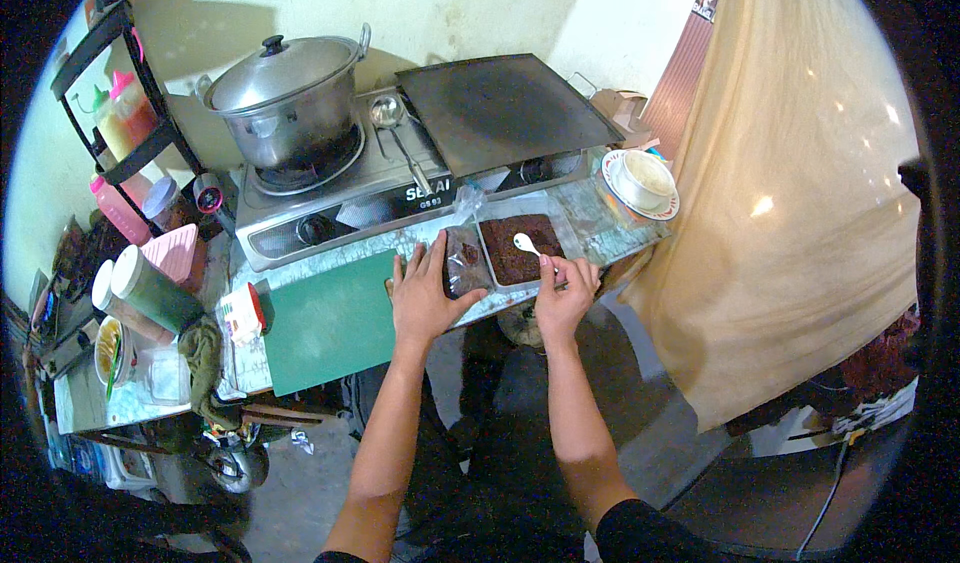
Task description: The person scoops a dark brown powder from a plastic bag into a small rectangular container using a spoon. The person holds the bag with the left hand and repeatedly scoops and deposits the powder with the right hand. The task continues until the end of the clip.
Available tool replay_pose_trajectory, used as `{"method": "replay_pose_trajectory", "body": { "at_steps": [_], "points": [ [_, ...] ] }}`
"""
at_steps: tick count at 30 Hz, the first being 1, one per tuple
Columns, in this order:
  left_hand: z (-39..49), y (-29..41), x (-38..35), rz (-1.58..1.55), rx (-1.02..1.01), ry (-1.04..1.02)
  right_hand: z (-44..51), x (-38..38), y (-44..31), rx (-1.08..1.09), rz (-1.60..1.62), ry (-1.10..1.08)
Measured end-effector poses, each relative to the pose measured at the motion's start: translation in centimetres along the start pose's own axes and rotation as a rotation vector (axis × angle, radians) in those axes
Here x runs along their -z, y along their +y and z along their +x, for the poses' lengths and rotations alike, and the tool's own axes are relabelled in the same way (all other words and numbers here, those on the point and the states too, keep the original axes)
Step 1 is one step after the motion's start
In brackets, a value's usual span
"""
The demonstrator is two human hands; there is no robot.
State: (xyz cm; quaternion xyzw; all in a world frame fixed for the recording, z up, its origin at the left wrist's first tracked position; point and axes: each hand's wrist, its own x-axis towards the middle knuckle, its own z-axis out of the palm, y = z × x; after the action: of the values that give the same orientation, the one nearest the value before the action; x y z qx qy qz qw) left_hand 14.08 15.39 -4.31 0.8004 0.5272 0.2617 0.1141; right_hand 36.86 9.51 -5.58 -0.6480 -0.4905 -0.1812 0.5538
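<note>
Between the thumb and fingers of my right hand (pixel 566 300) is the handle of a small white spoon (pixel 526 243). Its bowl is over a square clear container (pixel 495 274) filled with dark brown crumbs (pixel 517 267); I cannot tell whether it touches them. My left hand (pixel 424 297) lies with fingers spread against the left side of a clear plastic bag (pixel 461 263) of dark contents, its thumb near the bag's front edge. This bag sits just left of the container. Under the left fingers is the right edge of a green board (pixel 330 323).
Behind stands a two-burner gas stove (pixel 300 229) bearing a lidded metal pot (pixel 289 113), a ladle (pixel 405 147) and a flat black griddle (pixel 510 113). A bowl (pixel 649 177) on a plate is at right, beside a hanging tan cloth (pixel 772 188). Jars (pixel 154 285) crowd the left.
</note>
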Motion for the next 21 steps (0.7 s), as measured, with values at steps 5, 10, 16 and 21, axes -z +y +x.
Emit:
{"method": "replay_pose_trajectory", "body": {
  "at_steps": [5, 10, 16, 21],
  "points": [
    [-0.04, -0.19, -0.24, 0.016, -0.013, 0.017, -0.24, -0.23, -0.46, -0.017, 0.024, 0.004],
    [0.04, -0.29, -0.51, -0.027, -0.015, 0.021, -0.23, -0.57, -0.67, -0.007, 0.044, -0.001],
    [0.09, -0.37, -0.48, -0.023, -0.009, 0.018, 0.09, -0.9, -0.88, 0.01, 0.049, 0.022],
    [0.01, -0.44, -0.65, -0.028, -0.005, 0.019, 0.39, -0.84, -0.9, 0.002, 0.05, 0.021]
  ]
}}
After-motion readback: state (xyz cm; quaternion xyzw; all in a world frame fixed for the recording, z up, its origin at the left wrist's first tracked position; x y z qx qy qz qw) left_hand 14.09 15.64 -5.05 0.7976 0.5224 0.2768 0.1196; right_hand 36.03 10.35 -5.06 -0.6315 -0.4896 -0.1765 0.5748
